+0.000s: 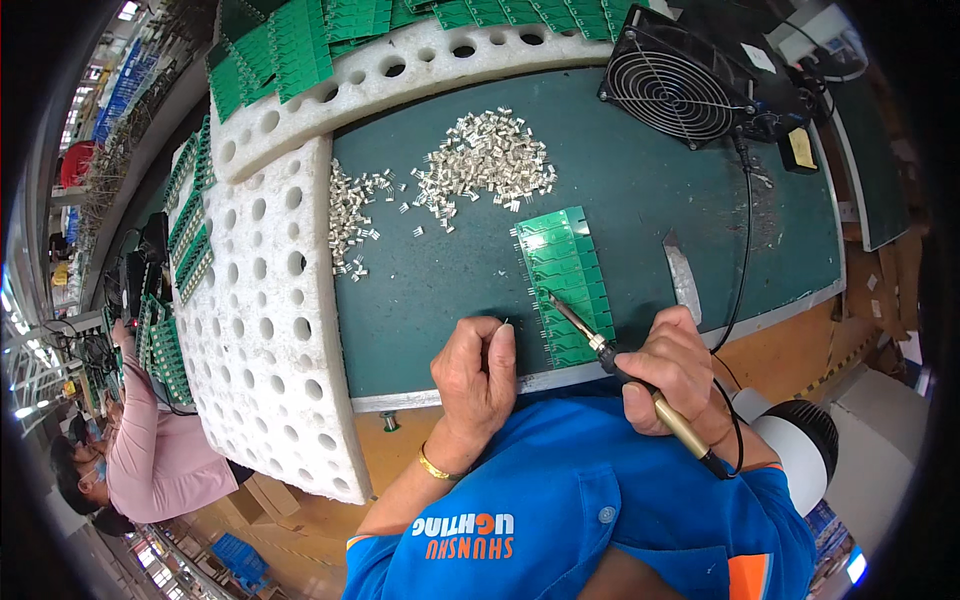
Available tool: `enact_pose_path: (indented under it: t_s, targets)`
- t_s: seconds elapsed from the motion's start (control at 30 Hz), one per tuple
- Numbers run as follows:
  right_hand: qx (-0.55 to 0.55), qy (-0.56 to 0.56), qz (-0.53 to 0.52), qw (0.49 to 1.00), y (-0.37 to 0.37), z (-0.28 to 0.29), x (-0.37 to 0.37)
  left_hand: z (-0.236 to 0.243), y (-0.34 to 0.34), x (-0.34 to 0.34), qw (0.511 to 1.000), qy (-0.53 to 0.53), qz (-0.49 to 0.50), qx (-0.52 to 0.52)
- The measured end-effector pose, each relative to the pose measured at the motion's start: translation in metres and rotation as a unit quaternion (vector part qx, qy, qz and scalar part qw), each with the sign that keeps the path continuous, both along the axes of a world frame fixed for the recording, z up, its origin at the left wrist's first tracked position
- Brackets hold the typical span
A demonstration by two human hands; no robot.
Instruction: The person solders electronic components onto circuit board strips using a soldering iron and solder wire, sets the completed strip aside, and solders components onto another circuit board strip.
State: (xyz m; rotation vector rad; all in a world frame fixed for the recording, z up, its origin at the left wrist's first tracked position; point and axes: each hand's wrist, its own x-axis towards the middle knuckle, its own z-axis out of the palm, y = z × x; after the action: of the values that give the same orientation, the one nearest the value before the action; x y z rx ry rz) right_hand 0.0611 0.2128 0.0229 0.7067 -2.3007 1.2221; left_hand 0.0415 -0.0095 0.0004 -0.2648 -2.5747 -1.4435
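Note:
My right hand (pixel 672 375) is wrapped round a soldering iron (pixel 606 352). The iron slants up and left, and its tip reaches the pin side of a green circuit board panel (pixel 565 262); whether it touches a joint is too small to tell. Small white pin connectors line the panel's left edge. Left of the panel, near the bench edge, my left hand (pixel 474 375) is closed in a pinch. A thin wire (pixel 506 321) seems to poke out between thumb and finger; the rest of it is hidden in the hand.
Loose white connectors (pixel 485 160) lie heaped beyond the panel. White foam blocks (pixel 270 300) border the left and back, with more green boards (pixel 300 50) on them. A black fan (pixel 675 85), a cable and a metal blade (pixel 682 275) are at right. Another person (pixel 160 440) sits at far left.

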Motion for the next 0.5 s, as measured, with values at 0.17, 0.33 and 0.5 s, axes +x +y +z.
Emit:
enact_pose_path:
  t_s: [0.17, 0.33, 0.5]
  targets:
    - [-0.021, 0.025, -0.006, 0.999, -0.001, -0.004, -0.004, 0.0, -0.004, -0.003, 0.999, 0.001, -0.025, 0.031]
    - [-0.05, 0.022, 0.015, 0.998, 0.0, -0.008, -0.008, 0.016, -0.001, 0.003, 0.985, -0.119, -0.057, 0.115]
    - [-0.093, -0.029, 0.02, 0.995, -0.004, -0.002, -0.002, 0.035, 0.009, 0.003, 0.928, -0.233, -0.165, 0.239]
